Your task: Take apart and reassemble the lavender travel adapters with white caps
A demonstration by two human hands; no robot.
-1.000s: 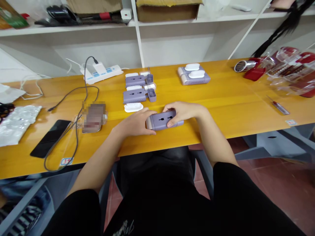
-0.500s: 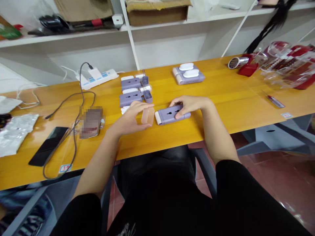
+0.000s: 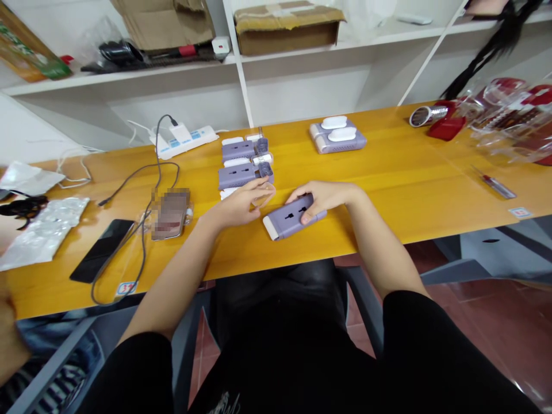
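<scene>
My right hand (image 3: 325, 198) is closed around a purple plastic case (image 3: 284, 218) with a white end and dark cutouts on its top. My left hand (image 3: 239, 206) pinches a clear, box-shaped plastic cover (image 3: 265, 195) just left of that case, apart from it. Behind my left hand lie two similar purple cases (image 3: 236, 174) with white pieces and small dark-purple parts at their sides. Farther back stands a purple unit (image 3: 340, 144) with two white oval pieces (image 3: 342, 134) on top.
On the left are a power strip (image 3: 187, 142), a dark cable (image 3: 144, 247), a black phone (image 3: 102, 250) and a blurred-out device (image 3: 171, 214). A screwdriver (image 3: 495, 185), a metal cylinder (image 3: 428, 115) and red-and-clear parts (image 3: 513, 112) lie right. Shelves behind hold a cardboard box (image 3: 287, 37).
The purple case has turned and come nearer the table's front edge in my right hand. The clear cover has tilted in my left hand. The whole view has shifted slightly.
</scene>
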